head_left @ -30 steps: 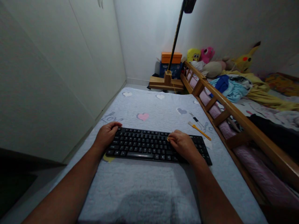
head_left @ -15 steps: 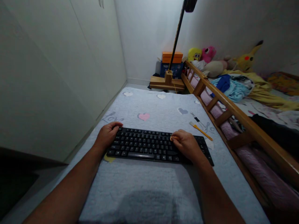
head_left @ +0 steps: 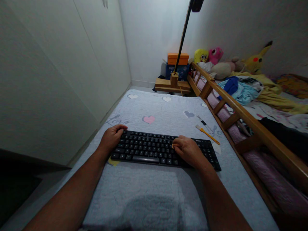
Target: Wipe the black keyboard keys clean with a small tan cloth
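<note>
A black keyboard (head_left: pixel 154 149) lies flat on a pale grey blanket (head_left: pixel 154 192) with heart prints. My left hand (head_left: pixel 111 138) grips the keyboard's left end, fingers curled over its top corner. My right hand (head_left: pixel 189 150) rests on the keys right of centre, fingers pinched together on a small pale thing that I cannot make out. A yellow scrap (head_left: pixel 112 162) peeks out from under the keyboard's near left corner.
An orange-handled tool (head_left: pixel 207 134) and a small dark-handled tool (head_left: pixel 204 124) lie on the blanket to the right. A wooden bed rail (head_left: pixel 231 102) runs along the right, with clothes and plush toys (head_left: pixel 209 56) behind. White cupboard doors stand left. A wooden stand (head_left: pixel 172 85) with a pole is ahead.
My right hand slid a little right along the keys, then back left. My left hand stayed on the keyboard's end.
</note>
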The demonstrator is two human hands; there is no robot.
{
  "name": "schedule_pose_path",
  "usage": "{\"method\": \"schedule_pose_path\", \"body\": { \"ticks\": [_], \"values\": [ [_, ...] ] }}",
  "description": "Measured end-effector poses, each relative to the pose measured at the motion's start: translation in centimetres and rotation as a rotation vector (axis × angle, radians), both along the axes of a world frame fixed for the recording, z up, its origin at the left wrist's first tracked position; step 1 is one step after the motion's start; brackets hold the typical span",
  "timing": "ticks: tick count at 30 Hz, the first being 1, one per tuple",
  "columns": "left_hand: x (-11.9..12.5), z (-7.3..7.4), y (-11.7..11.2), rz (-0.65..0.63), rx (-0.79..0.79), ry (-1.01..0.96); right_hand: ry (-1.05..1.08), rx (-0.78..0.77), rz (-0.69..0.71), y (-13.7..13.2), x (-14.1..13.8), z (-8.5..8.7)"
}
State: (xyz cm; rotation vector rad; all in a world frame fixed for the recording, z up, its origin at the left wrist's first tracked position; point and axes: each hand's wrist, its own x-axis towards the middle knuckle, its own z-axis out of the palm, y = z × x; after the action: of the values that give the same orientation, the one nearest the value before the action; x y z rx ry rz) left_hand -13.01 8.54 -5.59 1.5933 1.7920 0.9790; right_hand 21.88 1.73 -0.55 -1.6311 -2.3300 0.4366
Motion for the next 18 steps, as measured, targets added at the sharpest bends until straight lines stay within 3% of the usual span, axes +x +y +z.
{"method": "schedule_pose_path", "body": {
  "ticks": [4,10,18],
  "values": [
    [-0.1,-0.3,0.1,-0.010,0.018,-0.002,-0.001,0.016,-0.018,-0.1,0.1,0.3],
    [0.0,-0.1,0.1,-0.009,0.017,-0.006,0.079,0.096,0.029,-0.1,-2.9,-0.3],
    [0.0,0.0,0.0,-0.020,0.011,0.009,-0.112,0.084,0.069,0.3,-5.2,-0.7]
  ]
}}
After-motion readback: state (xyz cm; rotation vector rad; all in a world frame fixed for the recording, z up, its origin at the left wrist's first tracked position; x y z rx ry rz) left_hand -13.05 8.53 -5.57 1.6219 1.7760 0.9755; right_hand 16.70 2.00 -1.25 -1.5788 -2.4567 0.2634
